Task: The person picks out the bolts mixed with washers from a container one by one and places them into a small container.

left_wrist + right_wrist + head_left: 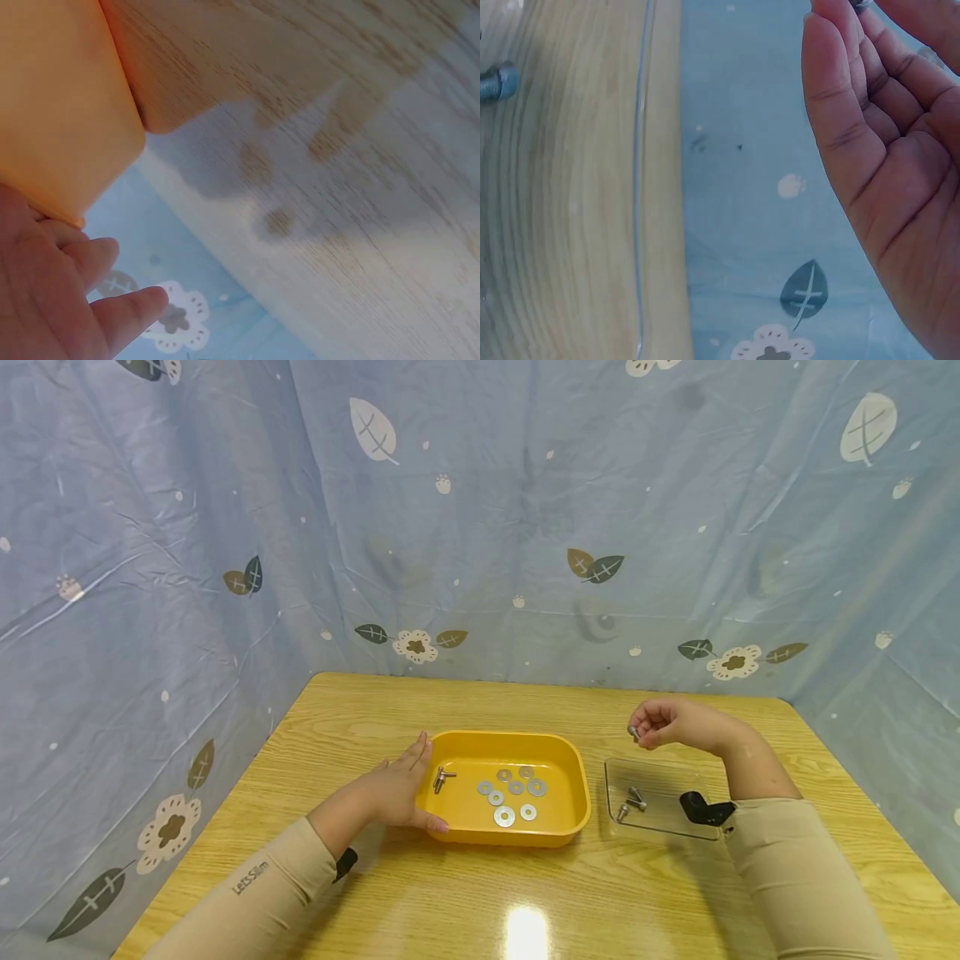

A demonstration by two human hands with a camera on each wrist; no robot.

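A yellow tray [510, 835] holds several flat washers [505, 816] and, toward its left end, a few metal bolts [440, 779]. My left hand [397, 787] rests along the tray's left side, fingers extended at the rim and thumb at the front corner. Above the back edge of a clear shallow tray [667, 768], my right hand [686, 724] pinches a small bolt [634, 733] between thumb and fingers. Several more bolts [636, 799] lie in the clear tray. In the right wrist view only a bit of the held bolt shows, at the top edge.
Both trays sit on a wood-grain table [420, 902], the clear one to the right of the yellow one. A blue patterned curtain [510, 527] hangs behind and at the sides. The black wrist mount [705, 810] on my right arm overlaps the clear tray in the head view.
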